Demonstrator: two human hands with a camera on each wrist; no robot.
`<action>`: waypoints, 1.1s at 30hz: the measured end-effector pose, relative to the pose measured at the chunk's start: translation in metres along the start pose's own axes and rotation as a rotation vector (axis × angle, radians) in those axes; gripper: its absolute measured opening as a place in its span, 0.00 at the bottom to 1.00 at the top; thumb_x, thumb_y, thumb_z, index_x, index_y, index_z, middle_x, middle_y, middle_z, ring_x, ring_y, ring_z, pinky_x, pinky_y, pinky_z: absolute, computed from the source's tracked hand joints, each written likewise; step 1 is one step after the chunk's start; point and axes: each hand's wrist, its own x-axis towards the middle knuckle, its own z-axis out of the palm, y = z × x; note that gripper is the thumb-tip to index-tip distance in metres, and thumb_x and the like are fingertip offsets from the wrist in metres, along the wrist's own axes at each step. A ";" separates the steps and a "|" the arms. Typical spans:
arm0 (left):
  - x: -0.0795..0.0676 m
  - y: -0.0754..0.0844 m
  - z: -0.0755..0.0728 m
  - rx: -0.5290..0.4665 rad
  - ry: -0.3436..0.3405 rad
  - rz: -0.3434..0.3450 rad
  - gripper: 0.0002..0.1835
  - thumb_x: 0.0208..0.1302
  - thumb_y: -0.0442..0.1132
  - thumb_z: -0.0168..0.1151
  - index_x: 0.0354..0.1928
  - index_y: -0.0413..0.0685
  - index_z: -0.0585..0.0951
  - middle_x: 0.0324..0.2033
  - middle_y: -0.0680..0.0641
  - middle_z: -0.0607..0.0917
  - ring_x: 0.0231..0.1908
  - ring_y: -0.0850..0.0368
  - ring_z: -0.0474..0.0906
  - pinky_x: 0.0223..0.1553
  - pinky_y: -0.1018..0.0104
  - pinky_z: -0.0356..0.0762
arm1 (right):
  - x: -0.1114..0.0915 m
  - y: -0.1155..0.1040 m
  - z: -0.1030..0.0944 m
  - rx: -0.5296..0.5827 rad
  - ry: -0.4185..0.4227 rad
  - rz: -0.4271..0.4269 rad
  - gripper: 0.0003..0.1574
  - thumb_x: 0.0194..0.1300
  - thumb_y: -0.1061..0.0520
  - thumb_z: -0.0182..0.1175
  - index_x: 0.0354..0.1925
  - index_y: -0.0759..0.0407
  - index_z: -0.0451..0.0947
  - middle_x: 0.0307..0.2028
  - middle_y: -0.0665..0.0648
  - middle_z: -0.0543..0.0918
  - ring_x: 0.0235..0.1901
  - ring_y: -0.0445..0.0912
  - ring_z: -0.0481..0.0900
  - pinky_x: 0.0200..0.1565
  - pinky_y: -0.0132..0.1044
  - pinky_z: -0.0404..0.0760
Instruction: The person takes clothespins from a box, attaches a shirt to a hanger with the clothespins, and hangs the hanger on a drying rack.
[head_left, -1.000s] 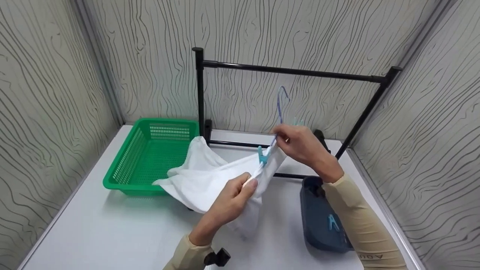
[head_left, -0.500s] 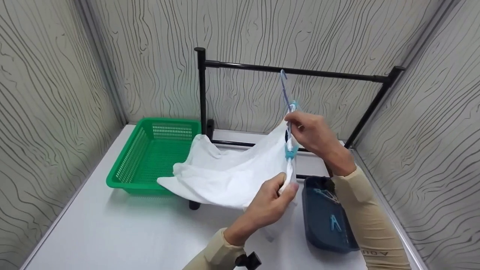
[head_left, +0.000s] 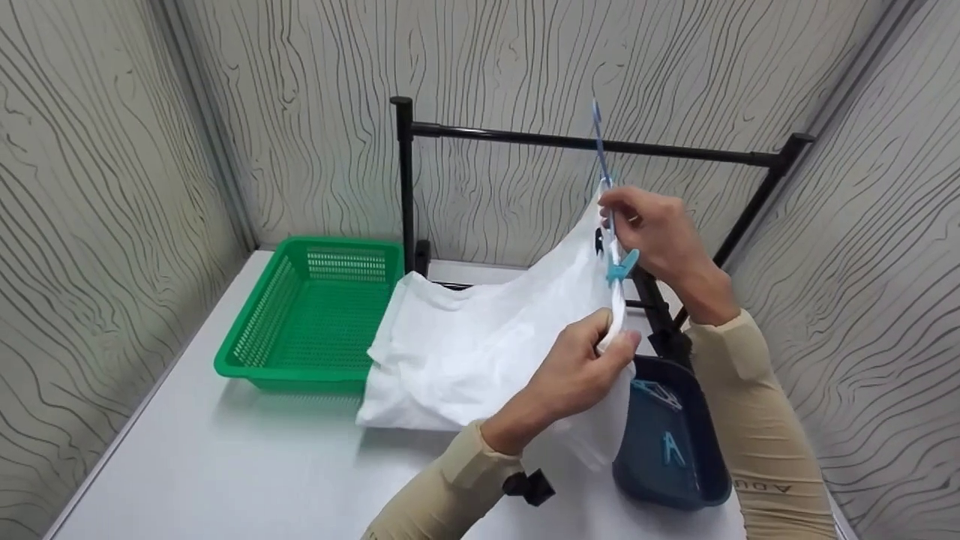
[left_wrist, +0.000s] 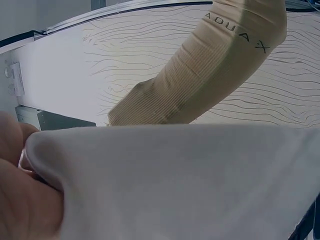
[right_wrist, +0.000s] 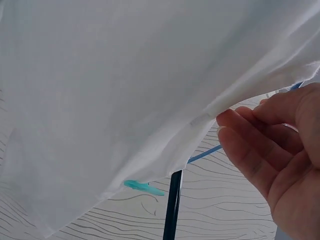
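A white cloth (head_left: 480, 352) hangs folded over a thin blue hanger (head_left: 602, 154), seen nearly edge-on in the head view. My right hand (head_left: 660, 232) pinches the hanger below its hook; in the right wrist view its fingertips meet at the cloth's upper edge. The hook overlaps the rail (head_left: 517, 137) of a black rack, its tip above it. Nearer me, my left hand (head_left: 574, 360) grips the cloth's top edge between thumb and fingers. A teal clothespin (head_left: 621, 266) clips the cloth between the hands. Another clothespin (right_wrist: 142, 187) shows at the cloth's edge in the right wrist view.
A green basket (head_left: 307, 379) stands at the left, beside the rack's left post (head_left: 406, 187). At the right, a dark blue tray (head_left: 630, 480) holds loose clothespins (head_left: 673, 448). Patterned walls surround the white table (head_left: 225, 465).
Both hands have moved up and to the right with the hanger and cloth. The hook has risen from below the rail to overlap it. More of the tray shows.
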 end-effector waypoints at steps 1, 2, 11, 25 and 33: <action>0.002 0.001 0.000 0.003 0.003 -0.004 0.13 0.66 0.40 0.54 0.24 0.44 0.68 0.16 0.58 0.66 0.15 0.70 0.61 0.15 0.77 0.59 | 0.001 0.001 -0.001 0.001 -0.001 0.005 0.12 0.60 0.73 0.52 0.39 0.65 0.78 0.30 0.60 0.82 0.29 0.46 0.80 0.34 0.21 0.74; 0.004 0.001 0.000 0.011 0.008 -0.008 0.13 0.65 0.40 0.54 0.24 0.44 0.68 0.16 0.58 0.65 0.15 0.69 0.61 0.15 0.77 0.59 | 0.001 0.001 -0.001 -0.004 -0.004 0.011 0.12 0.60 0.73 0.52 0.40 0.65 0.78 0.30 0.60 0.82 0.29 0.46 0.79 0.34 0.20 0.73; 0.017 0.001 -0.015 0.097 0.049 -0.058 0.13 0.64 0.40 0.55 0.23 0.47 0.66 0.15 0.58 0.64 0.15 0.68 0.61 0.16 0.76 0.59 | 0.011 0.007 0.006 -0.043 -0.029 0.071 0.11 0.63 0.69 0.52 0.42 0.63 0.77 0.32 0.57 0.82 0.31 0.44 0.79 0.34 0.37 0.79; 0.033 -0.004 -0.040 0.195 0.084 -0.075 0.15 0.65 0.44 0.52 0.22 0.50 0.65 0.16 0.58 0.63 0.15 0.65 0.61 0.16 0.73 0.58 | 0.024 0.008 0.028 -0.031 -0.039 0.129 0.13 0.63 0.69 0.51 0.45 0.62 0.76 0.36 0.59 0.82 0.35 0.49 0.80 0.37 0.41 0.80; 0.038 -0.011 -0.051 0.256 0.099 -0.138 0.13 0.66 0.44 0.51 0.24 0.50 0.67 0.17 0.56 0.66 0.18 0.64 0.65 0.17 0.72 0.61 | 0.020 0.008 0.046 0.000 -0.098 0.168 0.19 0.59 0.72 0.53 0.48 0.60 0.75 0.44 0.61 0.81 0.45 0.53 0.80 0.48 0.45 0.77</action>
